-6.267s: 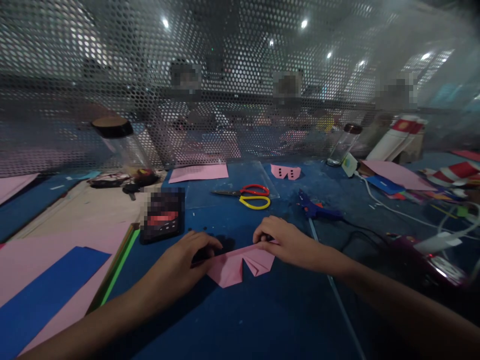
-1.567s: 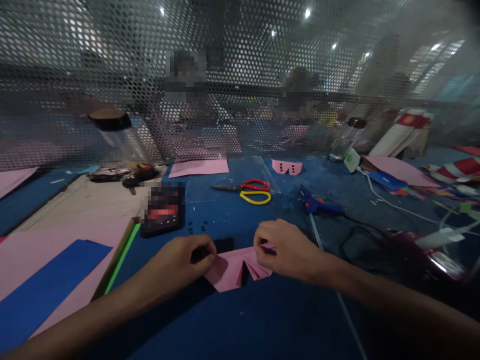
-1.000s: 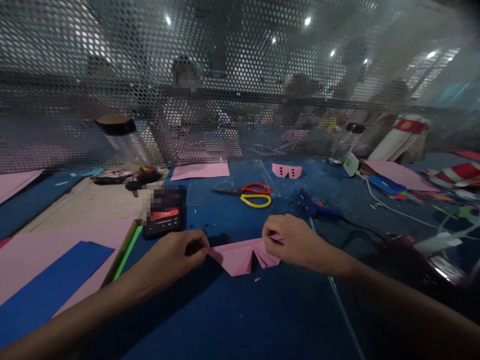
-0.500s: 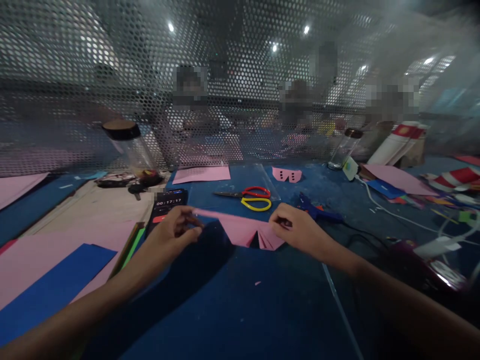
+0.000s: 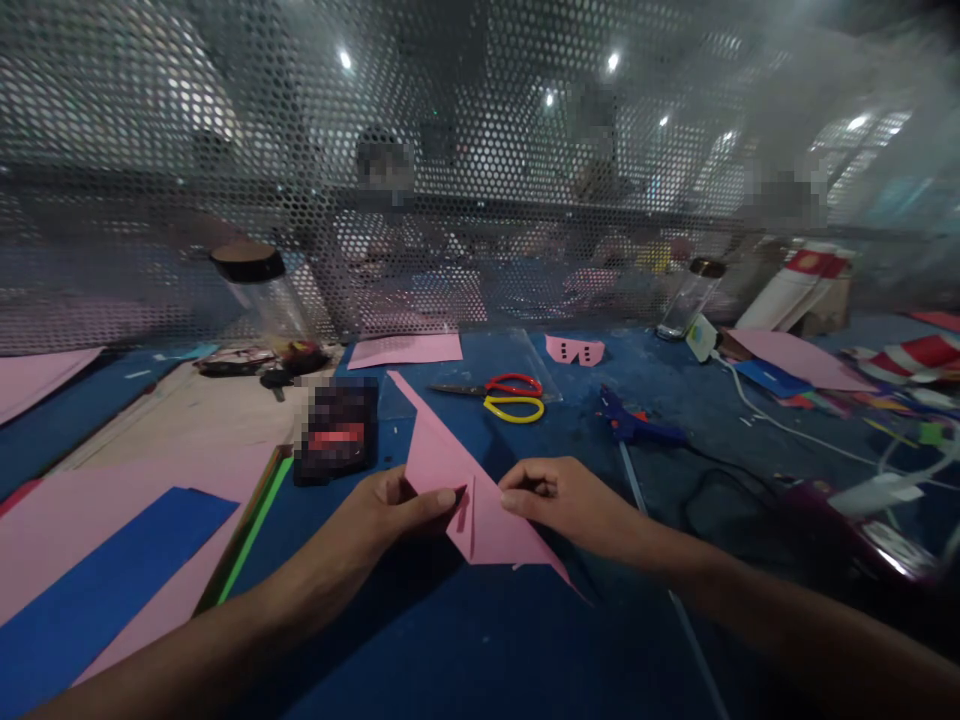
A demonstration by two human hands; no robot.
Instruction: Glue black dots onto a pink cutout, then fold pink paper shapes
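A pink piece of cut and folded paper [image 5: 487, 510] is held tilted above the blue table, one narrow end pointing up and away to the left. My left hand [image 5: 401, 505] pinches it at its left side, the thumb lying beside a small slit and fold. On its right edge my right hand [image 5: 559, 495] is closed, thumb and fingers gripping the paper. Beyond the paper lie scissors [image 5: 514, 398] with one red and one yellow handle loop. A small pink cut-out [image 5: 574, 350] with dark square holes stands farther back.
At right lies a blue glue gun [image 5: 634, 420] with a dark cable. On the left are a phone [image 5: 337, 435], a blue paper strip [image 5: 120, 570] and pink sheets. A lidded jar [image 5: 266, 305] and a glass bottle [image 5: 690, 300] stand before a perforated metal screen [image 5: 480, 100], with people behind it.
The pink paper has turned from lying nearly level to a steep slant and come closer. My left hand has moved right onto it; my right hand has shifted left and nearer.
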